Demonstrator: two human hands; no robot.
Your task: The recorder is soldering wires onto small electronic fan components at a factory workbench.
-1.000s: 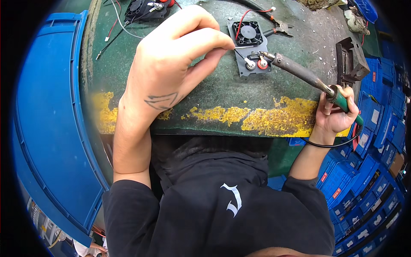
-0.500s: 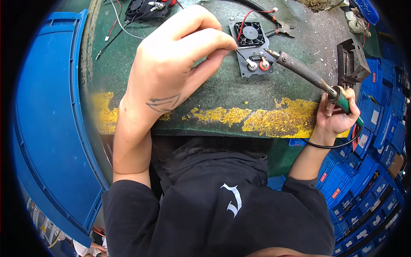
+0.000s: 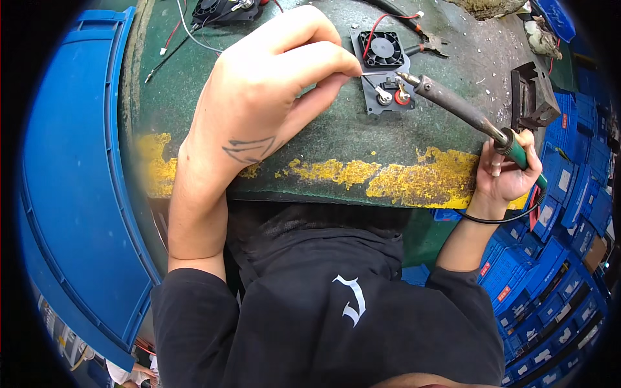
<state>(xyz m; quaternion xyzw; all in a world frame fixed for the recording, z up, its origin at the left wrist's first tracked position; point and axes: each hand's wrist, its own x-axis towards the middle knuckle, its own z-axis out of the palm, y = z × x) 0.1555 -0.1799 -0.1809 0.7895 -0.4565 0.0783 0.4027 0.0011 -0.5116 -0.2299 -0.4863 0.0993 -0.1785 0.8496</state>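
Note:
My right hand (image 3: 511, 173) is wrapped round the green handle of a soldering iron (image 3: 456, 108), whose tip points left over a small dark panel. My left hand (image 3: 268, 81) pinches a thin strand of solder wire (image 3: 376, 74) that reaches toward the iron's tip. Whether the strand touches the tip I cannot tell. On the panel (image 3: 373, 107) sit a square black fan (image 3: 384, 49) with a red lead, a white-metal terminal (image 3: 384, 96) and a terminal with a red ring (image 3: 402, 98).
Pliers (image 3: 435, 46) lie behind the panel, touching or close to it. Another fan assembly (image 3: 220, 10) with loose wires is at the far left. A metal bracket (image 3: 535, 97) stands at the right. A big blue bin (image 3: 77, 181) borders the bench's left; blue crates (image 3: 511, 275) stack at right.
The panel with the fan now appears slightly further right and up in view. The iron's tip and the solder wire are now nearer each other. Both hands keep their holds.

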